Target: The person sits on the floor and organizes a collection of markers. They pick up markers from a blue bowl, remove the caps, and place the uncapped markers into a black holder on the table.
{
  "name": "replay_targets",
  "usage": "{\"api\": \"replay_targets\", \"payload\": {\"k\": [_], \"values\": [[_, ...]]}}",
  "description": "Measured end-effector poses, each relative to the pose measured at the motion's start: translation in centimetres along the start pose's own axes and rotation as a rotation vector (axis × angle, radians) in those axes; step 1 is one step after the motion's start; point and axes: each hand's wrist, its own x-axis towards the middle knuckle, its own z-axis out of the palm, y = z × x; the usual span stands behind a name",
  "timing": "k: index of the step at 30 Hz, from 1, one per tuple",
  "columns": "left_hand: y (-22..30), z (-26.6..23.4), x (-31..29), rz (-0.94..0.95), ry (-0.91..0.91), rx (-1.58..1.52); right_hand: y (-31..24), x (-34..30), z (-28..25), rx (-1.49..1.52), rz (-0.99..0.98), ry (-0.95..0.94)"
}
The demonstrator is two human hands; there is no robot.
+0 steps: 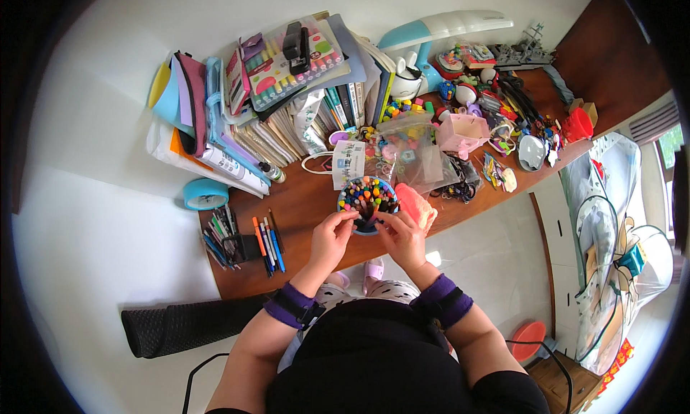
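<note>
A round blue container (366, 232) packed with upright colourful pens or crayons (365, 189) stands at the front edge of the desk. Both hands meet at its near side. My left hand (333, 236) has thumb and fingertips pinched together at the left rim. On the right, my right hand (402, 238) pinches in the same way, its fingertips among the dark ends of the pens. Whatever the fingertips hold is too small to make out. A coral-pink cloth-like item (417, 205) lies beside the container, close to my right hand.
Loose pens (268, 245) and a black pen holder (241, 248) lie to the left, near a blue round clock-like object (205, 194). Behind stand stacked books (345, 105) topped by a stapler (295, 49). Plastic bags (410, 155), a pink basket (462, 133) and toys crowd the right.
</note>
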Motion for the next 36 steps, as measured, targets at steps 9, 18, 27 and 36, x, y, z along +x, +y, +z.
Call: {"api": "replay_targets", "payload": {"k": [9, 18, 27, 36], "values": [[-5.1, -6.7, -2.7, -0.074, 0.178, 0.084, -3.1, 1.0, 5.2, 0.224, -0.204, -0.329], [-12.3, -11.6, -5.5, -0.263, 0.352, 0.233, -1.8, -0.3, 14.2, 0.337, 0.023, -0.648], [-15.5, -13.1, -3.9, -0.248, 0.358, 0.362, 0.1, -1.0, 20.7, 0.218, 0.105, -0.715], [-16.7, -13.0, -0.8, -0.236, 0.393, 0.571, 3.8, -1.1, 24.9, 0.399, 0.364, -0.748]]}}
